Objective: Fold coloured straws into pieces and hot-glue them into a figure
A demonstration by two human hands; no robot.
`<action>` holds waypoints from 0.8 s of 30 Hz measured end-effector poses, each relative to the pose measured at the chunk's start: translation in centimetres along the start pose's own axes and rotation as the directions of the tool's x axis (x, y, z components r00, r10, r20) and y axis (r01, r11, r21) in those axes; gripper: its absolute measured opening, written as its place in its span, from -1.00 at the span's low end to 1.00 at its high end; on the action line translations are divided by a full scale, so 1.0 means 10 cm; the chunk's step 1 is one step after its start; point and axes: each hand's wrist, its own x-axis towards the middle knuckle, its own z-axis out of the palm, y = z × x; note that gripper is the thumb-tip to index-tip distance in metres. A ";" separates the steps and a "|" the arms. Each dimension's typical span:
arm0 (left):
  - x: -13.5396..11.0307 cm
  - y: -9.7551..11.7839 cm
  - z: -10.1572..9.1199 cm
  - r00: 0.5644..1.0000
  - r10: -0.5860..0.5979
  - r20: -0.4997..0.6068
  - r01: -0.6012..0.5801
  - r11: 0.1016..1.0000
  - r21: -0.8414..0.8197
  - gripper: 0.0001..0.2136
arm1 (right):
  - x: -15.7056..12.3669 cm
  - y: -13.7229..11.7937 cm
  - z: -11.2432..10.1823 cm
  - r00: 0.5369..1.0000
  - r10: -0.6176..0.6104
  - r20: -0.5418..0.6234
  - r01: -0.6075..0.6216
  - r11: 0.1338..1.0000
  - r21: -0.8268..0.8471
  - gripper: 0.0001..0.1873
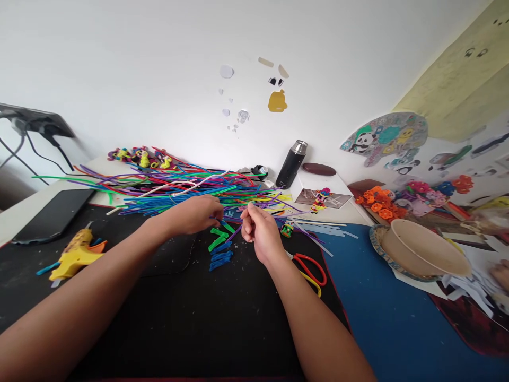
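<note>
My left hand reaches over the near edge of a heap of colourful pipe cleaners. Its fingers are bent down and closed beside short folded green pipe cleaner pieces; what they hold is hidden. Just to the right, my right hand is closed in a pinch, thumb uppermost. A purple pipe cleaner shows by its fingers, but I cannot tell whether it is gripped. Folded blue pipe cleaner pieces lie in a row on the black mat. Scissors with red and yellow handles lie near my right wrist.
A yellow glue gun and a black tablet-like slab are at left. Behind stand a black thermos and a white box bearing a small figure. Glue sticks and a beige bowl lie right.
</note>
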 end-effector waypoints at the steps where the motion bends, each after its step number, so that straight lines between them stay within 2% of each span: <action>1: 0.01 0.00 0.01 1.000 -0.006 0.020 0.006 1.000 0.008 -0.90 | 0.00 0.00 0.01 1.000 0.004 -0.002 -0.004 1.000 -0.004 -0.46; 7: 0.06 0.01 0.09 0.993 -0.029 0.115 0.019 0.996 0.089 -0.86 | -0.01 0.01 0.01 1.000 0.007 -0.009 -0.008 1.000 -0.007 -0.46; 13: 0.11 0.00 0.23 0.997 0.010 0.078 -0.017 0.996 0.088 -0.84 | -0.01 0.05 0.02 1.000 0.013 0.010 -0.012 0.999 -0.037 -0.47; 19: 0.10 0.03 0.11 0.988 -0.038 0.146 0.025 0.995 0.093 -0.80 | -0.02 0.04 0.03 1.000 0.014 0.023 -0.012 0.999 -0.052 -0.46; 24: 0.09 0.03 0.08 0.989 -0.031 0.146 0.019 0.996 0.082 -0.81 | -0.02 0.07 0.03 1.000 0.012 0.027 -0.009 0.996 -0.090 -0.45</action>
